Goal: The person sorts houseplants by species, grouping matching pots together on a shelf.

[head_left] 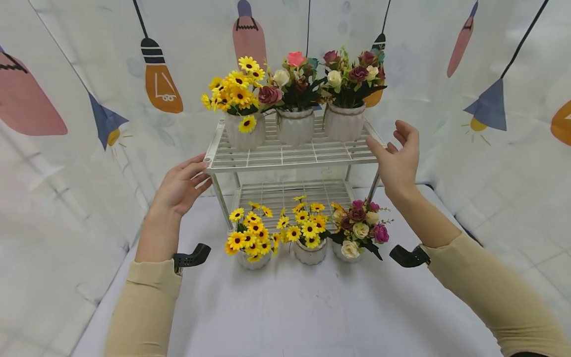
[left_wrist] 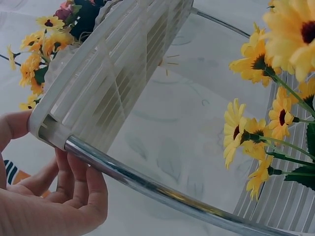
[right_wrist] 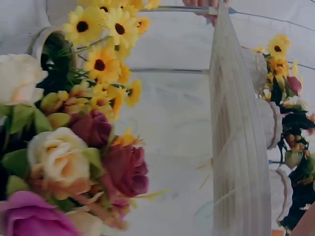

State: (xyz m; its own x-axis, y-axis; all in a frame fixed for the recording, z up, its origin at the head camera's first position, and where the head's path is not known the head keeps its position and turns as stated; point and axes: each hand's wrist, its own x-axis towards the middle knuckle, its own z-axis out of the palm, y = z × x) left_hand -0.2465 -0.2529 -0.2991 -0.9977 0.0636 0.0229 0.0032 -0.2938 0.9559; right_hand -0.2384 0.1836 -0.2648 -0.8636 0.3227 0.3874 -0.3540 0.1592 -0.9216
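left hand: my left hand [head_left: 180, 186] is flat-ish against the front left corner of the white two-tier slatted plastic shelf with chrome legs [head_left: 285, 157]. Fingers straight and relaxed; in the left wrist view the fingers [left_wrist: 74, 179] sit just under the corner beside a chrome leg [left_wrist: 147, 184], thumb on the end of the frame. Touching, not really clamping.

right hand: my right hand [head_left: 398, 158] is at the front right corner of the shelf, fingers loosely spread. One fingertip looks like it's on the edge, the rest hang clear of it. Holding nothing.

on top of the shelf: three white ribbed ceramic pots in a row along the back: yellow sunflower bunch [head_left: 236, 91] on the left, pink and cream rose mix [head_left: 292, 82] in the middle, burgundy and cream rose bunch [head_left: 352, 74] on the right.

in front of the shelf: three more small pots on the white cloth-covered table [head_left: 312, 307], just ahead of the lower tier: two sunflower ones [head_left: 252, 238] [head_left: 308, 230] and a purple and cream rose one [head_left: 359, 228].

step, my guess: bracing the shelf at both front corners, about to shift or steady it. No real grip yet.

next move needs: both hands properly closing on the frame, then moving it level and slow, since those top pots stand loose and could tip.
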